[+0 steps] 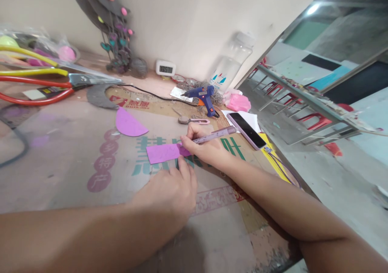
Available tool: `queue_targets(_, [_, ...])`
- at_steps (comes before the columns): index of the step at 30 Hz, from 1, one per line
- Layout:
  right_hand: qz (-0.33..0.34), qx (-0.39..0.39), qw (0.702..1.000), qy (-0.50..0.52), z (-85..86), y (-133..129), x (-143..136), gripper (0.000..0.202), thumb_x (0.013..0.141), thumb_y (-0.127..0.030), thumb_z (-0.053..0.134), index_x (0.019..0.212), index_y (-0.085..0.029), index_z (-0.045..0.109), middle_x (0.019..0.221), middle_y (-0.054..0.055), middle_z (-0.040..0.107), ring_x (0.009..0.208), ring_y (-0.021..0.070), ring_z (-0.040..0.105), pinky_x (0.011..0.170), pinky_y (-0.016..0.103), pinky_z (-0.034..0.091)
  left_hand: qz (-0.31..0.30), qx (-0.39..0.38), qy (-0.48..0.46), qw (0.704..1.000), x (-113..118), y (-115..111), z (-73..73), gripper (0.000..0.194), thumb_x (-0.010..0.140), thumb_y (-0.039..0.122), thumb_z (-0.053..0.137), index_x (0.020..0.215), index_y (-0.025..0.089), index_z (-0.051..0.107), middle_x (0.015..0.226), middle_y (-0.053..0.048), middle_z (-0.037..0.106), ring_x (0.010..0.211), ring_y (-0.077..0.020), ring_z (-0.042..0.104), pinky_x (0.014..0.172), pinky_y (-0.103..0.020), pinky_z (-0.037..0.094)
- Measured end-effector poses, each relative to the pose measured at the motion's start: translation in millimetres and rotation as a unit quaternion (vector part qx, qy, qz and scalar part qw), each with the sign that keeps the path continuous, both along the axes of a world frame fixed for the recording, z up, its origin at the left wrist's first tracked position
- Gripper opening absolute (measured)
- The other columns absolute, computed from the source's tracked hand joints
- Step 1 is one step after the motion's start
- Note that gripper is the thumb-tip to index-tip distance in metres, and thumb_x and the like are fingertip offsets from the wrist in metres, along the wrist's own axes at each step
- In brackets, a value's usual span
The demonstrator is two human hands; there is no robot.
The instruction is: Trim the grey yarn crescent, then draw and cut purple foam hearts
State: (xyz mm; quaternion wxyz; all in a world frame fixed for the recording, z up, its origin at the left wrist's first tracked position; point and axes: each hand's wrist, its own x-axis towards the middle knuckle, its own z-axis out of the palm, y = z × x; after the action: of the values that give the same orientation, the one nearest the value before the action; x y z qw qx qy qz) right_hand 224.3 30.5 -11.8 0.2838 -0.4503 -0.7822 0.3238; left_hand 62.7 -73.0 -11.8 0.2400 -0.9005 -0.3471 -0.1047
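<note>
My right hand point(201, 142) is closed around a light purple pen point(216, 135), its tip end down at a purple strip point(163, 153). That strip lies flat on printed cardboard point(121, 172); whether it is paper or felt I cannot tell. From the near side, my left hand point(174, 184) holds the strip down with an outstretched finger, the other fingers curled under and partly hidden. The pen's tip is covered by my right fingers. Just beyond the strip, to the left, rests a purple half-round piece point(131, 123).
Big scissors with red and yellow handles point(69, 81) lie at the left by a grey curved piece point(101, 96). Behind my hands are a blue glue gun point(203, 97), a small pink-handled cutter point(194, 120), a digital timer point(165, 68) and a clear bottle point(232, 60). A phone point(247, 130) lies right.
</note>
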Motion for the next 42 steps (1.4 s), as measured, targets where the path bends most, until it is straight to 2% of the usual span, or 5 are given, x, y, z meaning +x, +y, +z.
queue_targets(12, [-0.012,0.044,0.999,-0.002,-4.1,5.7,-0.8,0.026,0.084,-0.023,0.055,0.066,-0.024,0.036,0.059,-0.008,0.040,0.054,0.0112,0.037,0.055,0.027,0.029,0.004,0.022,-0.035,0.999,0.4,0.2,-1.1,0.026,0.086,0.017,0.064,0.103,0.007,0.081,0.097,-0.023,0.081,0.046,-0.0180,0.064,0.038,-0.025,0.044])
queue_targets(17, [-0.010,0.043,0.999,-0.015,-2.9,5.8,-0.3,0.027,0.082,-0.020,0.055,0.065,-0.024,0.035,0.059,-0.007,0.039,0.055,0.0110,0.037,0.055,0.026,0.030,0.002,0.006,-0.010,1.000,0.6,-0.3,-1.9,0.028,0.089,0.016,0.061,0.108,0.007,0.080,0.102,-0.025,0.080,0.050,-0.0183,0.066,0.040,-0.024,0.045])
queue_targets(26, [-0.050,0.041,0.998,-0.001,1.4,3.7,6.2,0.027,0.084,-0.029,0.057,0.064,-0.024,0.038,0.057,-0.006,0.043,0.056,0.0122,0.040,0.057,0.027,0.033,-0.004,0.008,-0.014,1.000,-0.1,0.9,-2.7,0.029,0.089,0.017,0.063,0.109,0.005,0.080,0.104,-0.028,0.079,0.050,-0.0205,0.067,0.039,-0.026,0.046])
queue_targets(32, [-0.034,0.026,0.999,0.002,0.3,3.3,6.6,0.030,0.084,-0.032,0.058,0.065,-0.024,0.038,0.056,-0.006,0.043,0.055,0.0113,0.038,0.054,0.026,0.032,-0.009,-0.029,-0.015,0.999,-1.3,0.3,-1.2,0.031,0.089,0.012,0.061,0.113,0.004,0.078,0.104,-0.028,0.079,0.052,-0.0203,0.068,0.041,-0.026,0.046])
queue_targets(42, [-0.009,0.026,1.000,-0.009,-0.5,6.4,6.4,0.029,0.083,-0.030,0.058,0.065,-0.024,0.037,0.056,-0.007,0.040,0.054,0.0106,0.035,0.052,0.026,0.029,-0.002,0.020,-0.024,1.000,1.2,1.3,-2.5,0.027,0.087,0.018,0.065,0.106,0.007,0.081,0.101,-0.025,0.080,0.048,-0.0193,0.066,0.038,-0.025,0.047])
